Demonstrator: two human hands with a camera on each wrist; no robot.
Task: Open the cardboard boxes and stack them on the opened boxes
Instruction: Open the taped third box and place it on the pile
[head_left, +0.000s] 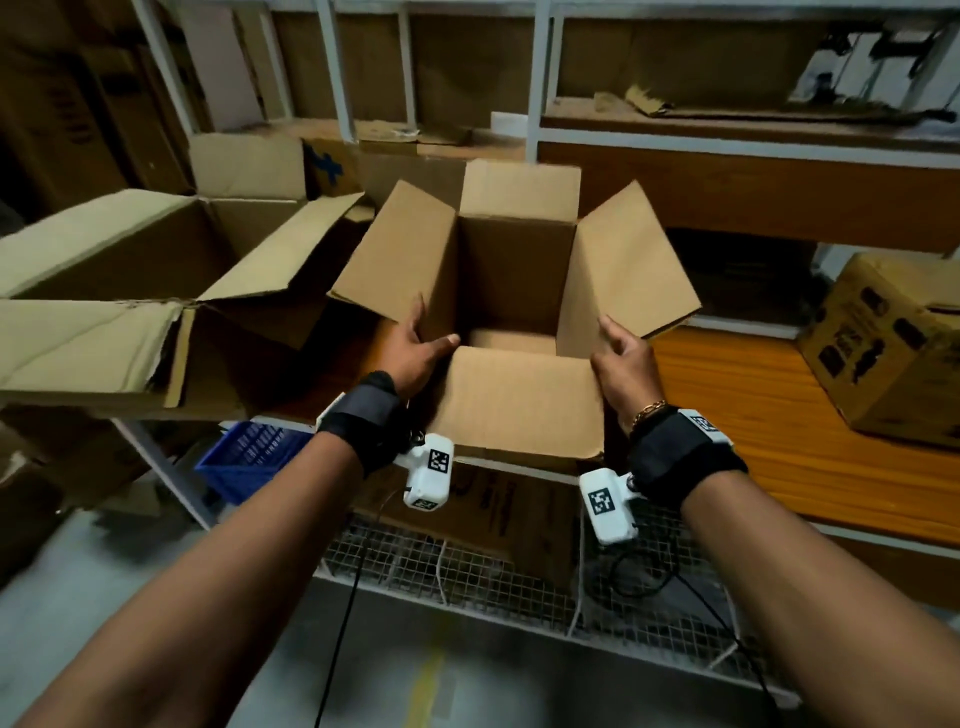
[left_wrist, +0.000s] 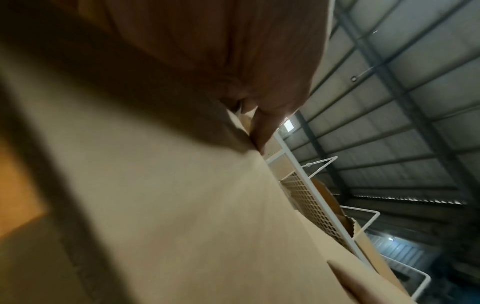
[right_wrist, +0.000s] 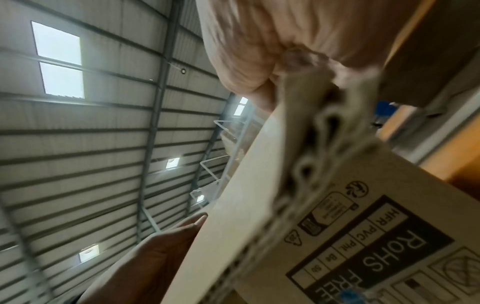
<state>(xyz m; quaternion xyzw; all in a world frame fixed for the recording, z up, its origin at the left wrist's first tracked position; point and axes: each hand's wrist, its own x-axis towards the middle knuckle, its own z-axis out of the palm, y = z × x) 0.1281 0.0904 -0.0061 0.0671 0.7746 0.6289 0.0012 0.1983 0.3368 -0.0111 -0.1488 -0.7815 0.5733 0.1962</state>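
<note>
A plain brown cardboard box (head_left: 514, 270) stands open in the middle of the head view, all its top flaps spread outward. My left hand (head_left: 415, 348) grips its near left corner, thumb over the rim and fingers under the left flap. My right hand (head_left: 623, 358) holds the near right side below the right flap. In the left wrist view my palm (left_wrist: 233, 51) lies against the box wall (left_wrist: 182, 205). The right wrist view shows my right hand (right_wrist: 272, 41) curled round a corrugated edge of the box (right_wrist: 259, 205), which carries a printed ROHS label (right_wrist: 389, 246).
A large opened box (head_left: 156, 270) lies to the left on the rack. A closed printed box (head_left: 893, 348) sits at the right on the orange shelf board (head_left: 753, 415). Below are a wire mesh shelf (head_left: 467, 566) and a blue basket (head_left: 249, 457).
</note>
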